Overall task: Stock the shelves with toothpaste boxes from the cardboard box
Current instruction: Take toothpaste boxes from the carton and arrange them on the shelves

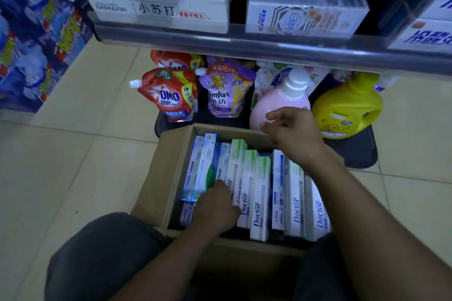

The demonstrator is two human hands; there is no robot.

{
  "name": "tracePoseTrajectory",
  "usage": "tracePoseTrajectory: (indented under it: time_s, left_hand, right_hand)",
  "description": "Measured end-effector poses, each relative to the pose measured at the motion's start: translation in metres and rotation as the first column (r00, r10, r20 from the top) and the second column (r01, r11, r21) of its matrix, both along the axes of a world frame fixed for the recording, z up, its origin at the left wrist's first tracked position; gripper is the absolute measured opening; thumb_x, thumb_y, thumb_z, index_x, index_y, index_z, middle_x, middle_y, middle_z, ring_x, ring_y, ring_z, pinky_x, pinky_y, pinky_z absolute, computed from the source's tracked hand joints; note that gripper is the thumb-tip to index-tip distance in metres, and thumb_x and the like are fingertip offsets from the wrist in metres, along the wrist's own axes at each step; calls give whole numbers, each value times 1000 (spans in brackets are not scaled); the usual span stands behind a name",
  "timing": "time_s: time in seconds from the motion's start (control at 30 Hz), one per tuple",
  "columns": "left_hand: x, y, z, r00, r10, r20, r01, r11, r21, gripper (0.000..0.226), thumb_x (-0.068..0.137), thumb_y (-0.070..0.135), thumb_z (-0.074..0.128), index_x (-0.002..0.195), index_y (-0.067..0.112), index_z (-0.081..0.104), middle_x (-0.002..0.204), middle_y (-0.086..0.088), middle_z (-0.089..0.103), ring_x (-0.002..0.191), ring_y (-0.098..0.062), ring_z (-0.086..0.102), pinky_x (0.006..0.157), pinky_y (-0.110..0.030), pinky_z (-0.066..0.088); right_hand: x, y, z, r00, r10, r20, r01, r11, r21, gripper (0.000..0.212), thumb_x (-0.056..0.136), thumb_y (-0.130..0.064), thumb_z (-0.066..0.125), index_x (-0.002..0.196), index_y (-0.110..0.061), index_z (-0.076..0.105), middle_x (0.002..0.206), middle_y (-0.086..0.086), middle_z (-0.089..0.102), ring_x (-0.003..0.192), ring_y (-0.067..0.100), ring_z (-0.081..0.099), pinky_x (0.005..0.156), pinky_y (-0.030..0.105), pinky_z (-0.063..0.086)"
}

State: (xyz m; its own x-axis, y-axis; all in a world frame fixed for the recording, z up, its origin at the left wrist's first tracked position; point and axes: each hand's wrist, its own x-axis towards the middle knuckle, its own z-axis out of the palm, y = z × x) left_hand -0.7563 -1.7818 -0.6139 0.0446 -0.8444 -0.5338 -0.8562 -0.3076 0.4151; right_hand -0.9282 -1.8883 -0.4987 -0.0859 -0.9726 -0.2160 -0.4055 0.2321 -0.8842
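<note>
An open cardboard box [151, 178] stands on the floor between my knees, filled with several long toothpaste boxes [259, 193], white with green or blue print. My left hand [215, 208] reaches into the box's left side and grips the near end of a blue-and-green toothpaste box [205, 166], which sits higher than its neighbours. Over the box's far right corner hovers my right hand [293, 129], fingers loosely bent, with nothing in it. Above is the shelf [244, 43], carrying a red-and-white toothpaste pack [159, 5] and a wrapped Crest pack [305, 10].
Under the shelf, just beyond the box, stand red OMO pouches [171, 95], a purple Comfort pouch [227, 90], a pink bottle [278, 102] and a yellow bottle [347, 107]. A stack of blue packages [31, 32] rises at the left. Beige floor tiles [85, 154] surround the box.
</note>
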Motion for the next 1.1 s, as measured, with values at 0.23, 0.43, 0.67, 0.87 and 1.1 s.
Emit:
tracePoseTrajectory:
  time_s: [0.23,0.43,0.67,0.87,1.1]
  left_hand:
    - [46,-24,73,923,202,-327,-228,973,-41,45,66,50,66,66,6,62,64,-8,62,63,-28,65,66,-48,54]
    - [51,-18,114,546,241,-802,-316,946,70,20,73,20,64,87,12,77,65,0,70,43,-12,52,44,-23,40]
    - [40,-15,99,386,379,-841,-331,908,258,26,73,29,62,89,22,80,77,-15,69,54,-26,60,49,-28,49]
    - [-2,15,40,973,23,-230,-17,999,27,35,86,58,53,105,29,55,71,1,65,63,-15,60,61,-34,44]
    - [-53,23,8,912,-316,259,287,947,146,114,69,88,56,149,17,18,110,-3,66,98,-26,67,68,-36,41]
  right_hand:
    - [-18,-5,-1,996,54,64,-62,991,117,24,74,-25,80,93,-13,74,71,9,71,58,21,59,63,36,46]
    - [-16,-7,14,981,44,186,-84,974,210,29,81,-47,80,101,-27,73,81,-15,76,78,7,74,59,26,49]
    - [-27,-4,32,877,-119,466,41,984,174,28,72,-26,79,90,-6,72,72,18,65,53,28,63,49,27,44]
    - [-39,-4,37,813,-262,521,296,955,18,33,80,-15,73,101,8,62,58,17,64,48,30,63,50,29,51]
    - [-37,-1,40,792,-278,544,311,950,33,29,83,-10,71,101,10,60,66,23,63,53,30,60,52,31,52]
